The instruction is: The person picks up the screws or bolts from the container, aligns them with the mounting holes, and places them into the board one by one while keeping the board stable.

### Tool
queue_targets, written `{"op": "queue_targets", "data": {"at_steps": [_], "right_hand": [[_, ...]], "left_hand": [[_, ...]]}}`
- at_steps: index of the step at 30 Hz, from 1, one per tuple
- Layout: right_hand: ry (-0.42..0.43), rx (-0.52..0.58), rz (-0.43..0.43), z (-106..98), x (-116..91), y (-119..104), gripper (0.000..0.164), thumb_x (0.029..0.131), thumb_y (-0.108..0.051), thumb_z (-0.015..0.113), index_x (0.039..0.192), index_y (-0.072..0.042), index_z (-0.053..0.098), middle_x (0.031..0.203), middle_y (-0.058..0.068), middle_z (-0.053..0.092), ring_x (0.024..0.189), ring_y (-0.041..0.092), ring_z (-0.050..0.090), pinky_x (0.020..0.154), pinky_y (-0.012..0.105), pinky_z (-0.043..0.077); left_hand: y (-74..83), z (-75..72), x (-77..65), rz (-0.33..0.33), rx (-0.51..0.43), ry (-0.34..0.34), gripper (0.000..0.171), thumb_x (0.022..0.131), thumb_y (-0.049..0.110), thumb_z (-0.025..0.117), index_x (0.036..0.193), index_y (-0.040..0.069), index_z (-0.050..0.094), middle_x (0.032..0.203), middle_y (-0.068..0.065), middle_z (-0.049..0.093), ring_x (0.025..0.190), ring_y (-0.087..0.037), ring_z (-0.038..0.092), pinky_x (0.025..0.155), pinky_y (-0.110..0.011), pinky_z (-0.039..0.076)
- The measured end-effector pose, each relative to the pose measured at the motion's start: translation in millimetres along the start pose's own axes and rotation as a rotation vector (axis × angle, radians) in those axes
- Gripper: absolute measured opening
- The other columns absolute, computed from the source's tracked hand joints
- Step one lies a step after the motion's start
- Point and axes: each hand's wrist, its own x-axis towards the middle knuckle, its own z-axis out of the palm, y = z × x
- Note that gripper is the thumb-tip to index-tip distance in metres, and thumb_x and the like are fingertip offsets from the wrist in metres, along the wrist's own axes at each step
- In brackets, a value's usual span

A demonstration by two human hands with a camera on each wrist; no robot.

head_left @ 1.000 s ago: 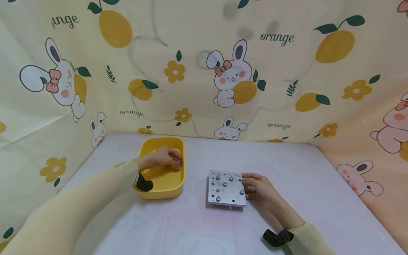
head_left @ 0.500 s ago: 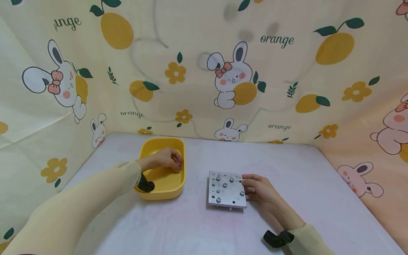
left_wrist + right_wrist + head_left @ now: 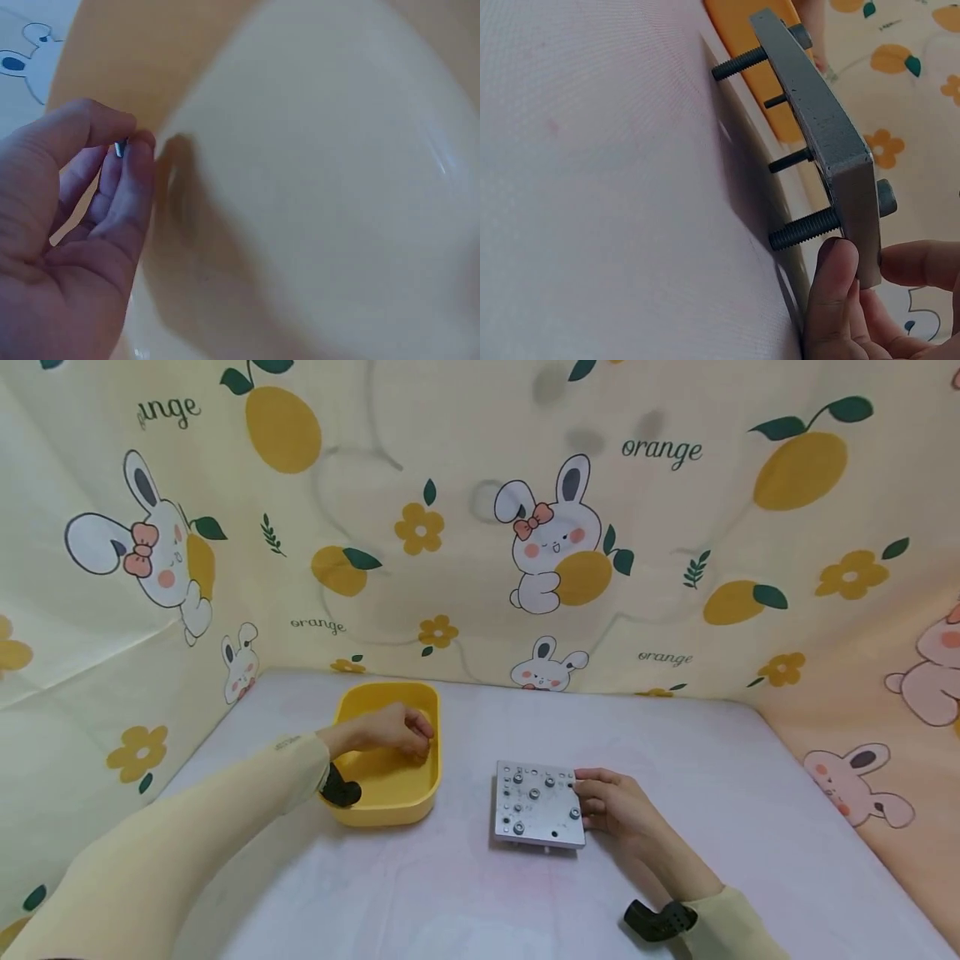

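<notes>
In the head view my left hand [image 3: 392, 729] reaches into the yellow bin [image 3: 384, 815], close to its right wall. Thumb and fingers pinch a small metal screw [image 3: 120, 148], mostly hidden, with only a short shiny end showing in the left wrist view. My right hand [image 3: 617, 810] grips the right edge of a square silver metal plate [image 3: 538, 817]. Several socket-head bolts [image 3: 886, 196] stand in the plate. Their threaded shanks [image 3: 804, 229] stick out below it, and the right wrist view shows the plate raised off the tabletop.
A white tabletop [image 3: 450, 893] lies under everything. Behind it and along both sides hangs a printed cloth [image 3: 465, 560] with rabbits and oranges. Each wrist wears a black device, the right one [image 3: 660, 922] low over the table.
The left hand stays in the bin with only slight finger movement. The right hand and the plate keep their place. The whole head view has shifted slightly.
</notes>
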Motion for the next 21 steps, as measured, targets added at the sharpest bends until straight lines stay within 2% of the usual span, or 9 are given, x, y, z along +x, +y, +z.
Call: {"op": "queue_targets", "data": {"at_steps": [6, 8, 10, 15, 18, 21], "right_hand": [[-0.012, 0.010, 0.003, -1.9, 0.8, 0.7, 0.042, 0.096, -0.012, 0.062, 0.133, 0.003, 0.050, 0.108, 0.013, 0.067, 0.079, 0.021, 0.062, 0.064, 0.031, 0.053], [-0.004, 0.007, 0.009, -1.9, 0.7, 1.5, 0.041, 0.096, -0.012, 0.062, 0.132, 0.002, 0.051, 0.108, 0.013, 0.067, 0.079, 0.022, 0.062, 0.064, 0.031, 0.053], [0.000, -0.002, 0.012, -2.2, 0.3, 2.4, 0.040, 0.096, -0.012, 0.061, 0.132, 0.002, 0.051, 0.108, 0.013, 0.067, 0.079, 0.022, 0.062, 0.064, 0.032, 0.053], [-0.001, -0.003, 0.002, -3.8, 0.0, 1.9, 0.041, 0.096, -0.011, 0.061, 0.133, 0.002, 0.051, 0.109, 0.012, 0.067, 0.079, 0.021, 0.062, 0.064, 0.031, 0.053], [-0.011, 0.007, -0.005, -3.5, 0.2, 0.2, 0.043, 0.095, -0.012, 0.063, 0.133, 0.003, 0.050, 0.108, 0.012, 0.067, 0.078, 0.020, 0.062, 0.064, 0.030, 0.053], [-0.021, 0.008, 0.000, -2.5, 0.3, -0.1, 0.044, 0.095, -0.012, 0.063, 0.134, 0.003, 0.049, 0.105, 0.011, 0.068, 0.078, 0.020, 0.062, 0.064, 0.031, 0.053]], "left_hand": [[14.0, -10.7, -9.5, 0.017, -0.005, 0.055, 0.023, 0.091, 0.009, 0.070, 0.111, -0.002, 0.069, 0.106, -0.012, 0.070, 0.100, -0.031, 0.064, 0.092, -0.039, 0.050], [21.5, -12.6, -13.3, 0.021, -0.031, 0.084, 0.025, 0.092, 0.013, 0.070, 0.113, 0.000, 0.069, 0.109, -0.011, 0.069, 0.106, -0.032, 0.062, 0.095, -0.041, 0.048], [30.1, -11.5, -16.9, 0.048, -0.096, 0.103, 0.028, 0.093, 0.014, 0.070, 0.116, -0.001, 0.068, 0.113, -0.013, 0.067, 0.111, -0.036, 0.059, 0.097, -0.041, 0.048], [54.2, 4.5, -29.9, 0.159, -0.271, 0.176, 0.026, 0.094, 0.013, 0.069, 0.115, -0.001, 0.065, 0.114, -0.018, 0.065, 0.115, -0.044, 0.054, 0.094, -0.038, 0.049], [64.7, 18.2, -40.8, 0.196, -0.332, 0.217, 0.023, 0.095, 0.014, 0.068, 0.114, 0.001, 0.065, 0.113, -0.016, 0.064, 0.113, -0.039, 0.056, 0.094, -0.035, 0.049], [72.1, 32.8, -50.7, 0.220, -0.417, 0.214, 0.024, 0.096, 0.012, 0.065, 0.116, 0.000, 0.063, 0.114, -0.017, 0.062, 0.110, -0.032, 0.059, 0.097, -0.036, 0.047]]}}
